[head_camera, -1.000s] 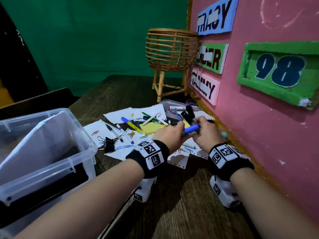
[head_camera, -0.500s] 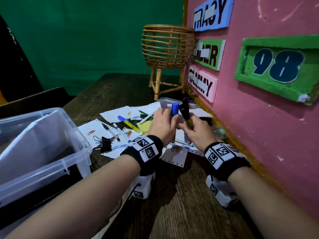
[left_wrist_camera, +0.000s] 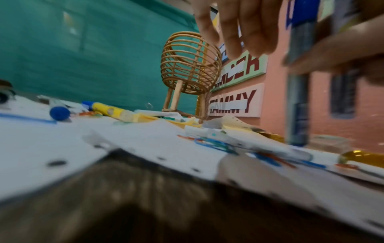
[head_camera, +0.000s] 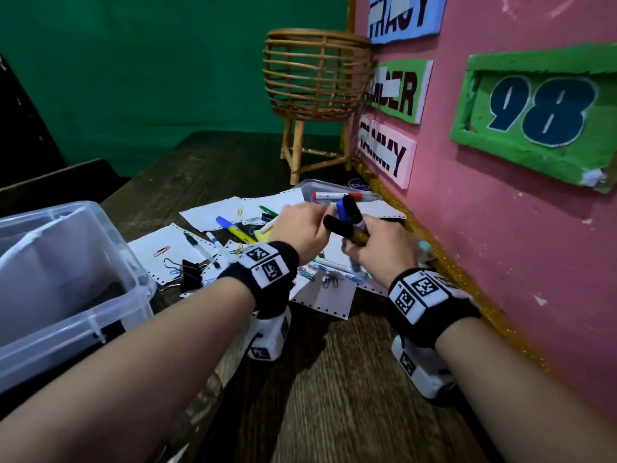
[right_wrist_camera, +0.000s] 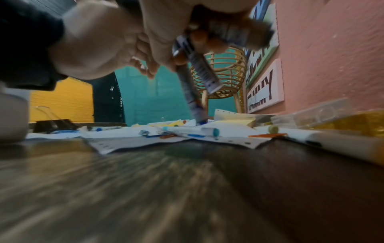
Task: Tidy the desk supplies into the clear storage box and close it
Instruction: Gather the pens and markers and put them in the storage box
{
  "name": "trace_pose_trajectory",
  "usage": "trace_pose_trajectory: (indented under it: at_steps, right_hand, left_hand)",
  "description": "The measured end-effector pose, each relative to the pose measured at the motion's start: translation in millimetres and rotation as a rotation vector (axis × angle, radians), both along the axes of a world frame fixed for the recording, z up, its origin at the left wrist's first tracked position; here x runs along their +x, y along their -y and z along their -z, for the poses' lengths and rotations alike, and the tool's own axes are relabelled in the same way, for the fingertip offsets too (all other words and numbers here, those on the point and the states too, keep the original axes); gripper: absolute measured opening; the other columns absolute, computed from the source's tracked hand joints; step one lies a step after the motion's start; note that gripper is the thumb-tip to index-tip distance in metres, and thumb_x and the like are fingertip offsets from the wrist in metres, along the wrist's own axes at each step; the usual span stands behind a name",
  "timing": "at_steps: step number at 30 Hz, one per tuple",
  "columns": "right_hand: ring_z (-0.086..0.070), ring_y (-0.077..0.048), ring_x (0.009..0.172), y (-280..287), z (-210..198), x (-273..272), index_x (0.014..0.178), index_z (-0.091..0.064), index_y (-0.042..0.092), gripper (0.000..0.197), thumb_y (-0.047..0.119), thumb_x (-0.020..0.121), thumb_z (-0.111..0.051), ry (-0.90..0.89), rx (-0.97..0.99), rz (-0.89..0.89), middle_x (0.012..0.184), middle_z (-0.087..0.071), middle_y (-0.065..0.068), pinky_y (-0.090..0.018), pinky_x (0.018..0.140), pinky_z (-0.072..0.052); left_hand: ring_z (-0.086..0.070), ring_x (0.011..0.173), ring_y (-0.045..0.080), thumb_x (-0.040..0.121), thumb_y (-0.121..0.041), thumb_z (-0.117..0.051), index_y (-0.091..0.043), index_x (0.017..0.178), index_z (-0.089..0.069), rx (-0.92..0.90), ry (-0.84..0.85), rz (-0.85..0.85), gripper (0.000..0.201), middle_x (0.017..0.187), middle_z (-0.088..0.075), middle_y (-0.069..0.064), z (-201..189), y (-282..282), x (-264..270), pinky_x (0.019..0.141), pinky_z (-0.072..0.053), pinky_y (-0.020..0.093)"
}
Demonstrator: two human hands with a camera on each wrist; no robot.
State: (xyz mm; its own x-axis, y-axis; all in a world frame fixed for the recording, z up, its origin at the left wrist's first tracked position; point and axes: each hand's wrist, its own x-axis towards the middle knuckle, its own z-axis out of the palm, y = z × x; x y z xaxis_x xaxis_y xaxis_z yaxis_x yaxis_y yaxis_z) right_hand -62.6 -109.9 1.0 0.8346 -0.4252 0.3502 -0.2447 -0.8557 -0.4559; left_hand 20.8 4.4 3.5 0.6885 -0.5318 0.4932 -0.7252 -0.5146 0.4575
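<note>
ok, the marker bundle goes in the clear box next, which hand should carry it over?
Left, probably. The clear storage box sits on the left hand's side, but the right hand grips the markers. The left's fingers are at the bundle, so it could take over; the right would have to cross over.

Two hands were in view — the left hand [head_camera: 302, 228] and the right hand [head_camera: 380, 248]. Three markers [head_camera: 347, 217] stood bunched in the right one. One clear storage box [head_camera: 76, 295] sat at the left. One black binder clip [head_camera: 190, 274] lay on the papers, one yellow-barrelled marker [head_camera: 233, 228] — and one red-capped marker [head_camera: 335, 195] farther back. One rattan basket stand [head_camera: 315, 81] stood behind.
</note>
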Motion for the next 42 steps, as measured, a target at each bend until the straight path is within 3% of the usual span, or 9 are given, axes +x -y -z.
trace_pose_trajectory:
  at_steps: [3, 6, 11, 13, 14, 15, 21, 26, 42]
  right_hand:
    - [-0.063, -0.027, 0.091, 2.0, -3.1, -0.3, 0.104, -0.063, 0.023, 0.029, 0.038, 0.079, -0.065, 0.018, -0.118, 0.105, 0.094, -0.069, -0.002, -0.033, 0.075, -0.052]
    - [-0.060, -0.023, 0.092, 2.3, 0.0, 3.0, 0.098, -0.063, 0.022, 0.022, 0.036, 0.081, -0.062, 0.030, -0.146, 0.111, 0.095, -0.065, 0.002, -0.029, 0.068, -0.045]
    - [-0.044, -0.022, 0.103, 5.9, 0.4, 8.9, 0.091, -0.058, 0.016, 0.012, 0.026, 0.083, -0.057, 0.067, -0.244, 0.115, 0.097, -0.061, 0.000, -0.028, 0.063, -0.024]
    - [-0.043, -0.023, 0.106, 6.9, 0.9, 14.1, 0.088, -0.060, 0.015, 0.014, 0.027, 0.083, -0.056, 0.076, -0.205, 0.142, 0.097, -0.063, -0.002, -0.030, 0.068, -0.028]
    - [-0.042, -0.024, 0.107, 7.9, 1.7, 17.5, 0.088, -0.062, 0.014, 0.016, 0.029, 0.083, -0.056, 0.070, -0.187, 0.145, 0.098, -0.064, -0.003, -0.032, 0.076, -0.031]
    - [-0.042, -0.025, 0.108, 7.9, 0.8, 19.6, 0.089, -0.063, 0.014, 0.018, 0.029, 0.082, -0.057, 0.054, -0.170, 0.144, 0.100, -0.065, -0.004, -0.034, 0.084, -0.032]
    - [-0.059, -0.031, 0.104, 10.0, 1.7, 28.9, 0.113, -0.050, 0.007, 0.026, 0.015, 0.088, -0.052, -0.102, -0.019, 0.174, 0.113, -0.062, -0.013, -0.035, 0.083, -0.045]
    - [-0.060, -0.033, 0.105, 12.4, 3.4, 38.5, 0.121, -0.041, 0.005, 0.032, 0.011, 0.090, -0.048, -0.180, -0.025, 0.191, 0.117, -0.059, -0.015, -0.036, 0.076, -0.046]
    - [-0.058, -0.030, 0.110, 20.0, 7.7, 51.9, 0.123, -0.038, 0.005, 0.031, 0.013, 0.094, -0.043, -0.269, -0.077, 0.194, 0.121, -0.058, -0.012, -0.035, 0.075, -0.042]
  left_hand:
    - [-0.054, 0.105, 0.030, 0.095, -0.027, -0.038, -0.007, 0.104, -0.060, 0.265, 0.082, -0.294, 0.030, 0.108, -0.062, 0.014, 0.2, 2.1, 26.1, 0.090, -0.039, 0.038]
    - [-0.043, 0.125, 0.029, 0.091, -0.021, -0.048, -0.007, 0.129, -0.047, 0.456, -0.108, -0.525, 0.041, 0.130, -0.046, 0.014, 9.3, -6.1, 57.7, 0.099, -0.038, 0.043]
    - [-0.050, 0.122, 0.038, 0.088, -0.010, -0.055, 0.006, 0.125, -0.049, 0.376, -0.363, -0.696, 0.041, 0.130, -0.053, 0.023, 22.0, -19.8, 98.2, 0.102, -0.044, 0.041]
    - [-0.045, 0.127, 0.042, 0.094, -0.007, -0.048, 0.016, 0.128, -0.043, 0.401, -0.390, -0.664, 0.042, 0.137, -0.046, 0.029, 31.6, -17.5, 106.6, 0.113, -0.028, 0.041]
    - [-0.045, 0.126, 0.041, 0.094, -0.008, -0.047, 0.016, 0.129, -0.043, 0.377, -0.390, -0.633, 0.042, 0.137, -0.046, 0.029, 34.7, -16.3, 109.8, 0.082, -0.044, 0.025]
    - [-0.047, 0.125, 0.040, 0.093, -0.009, -0.049, 0.013, 0.130, -0.044, 0.331, -0.386, -0.614, 0.043, 0.136, -0.048, 0.028, 36.3, -15.5, 113.8, 0.056, -0.024, 0.028]
    - [-0.055, 0.114, 0.041, 0.092, -0.024, -0.052, 0.002, 0.128, -0.039, 0.298, -0.444, -0.698, 0.046, 0.114, -0.057, 0.023, 35.2, -9.0, 135.1, 0.096, -0.045, 0.041]
    - [-0.051, 0.117, 0.033, 0.096, -0.023, -0.045, 0.001, 0.118, -0.054, 0.202, -0.326, -0.868, 0.034, 0.123, -0.052, 0.018, 25.9, 4.4, 142.2, 0.095, -0.045, 0.047]
    - [-0.052, 0.120, 0.034, 0.091, -0.012, -0.048, -0.005, 0.126, -0.050, 0.525, -0.083, -0.170, 0.035, 0.129, -0.053, 0.017, 1.6, 106.8, 161.7, 0.095, -0.045, 0.040]
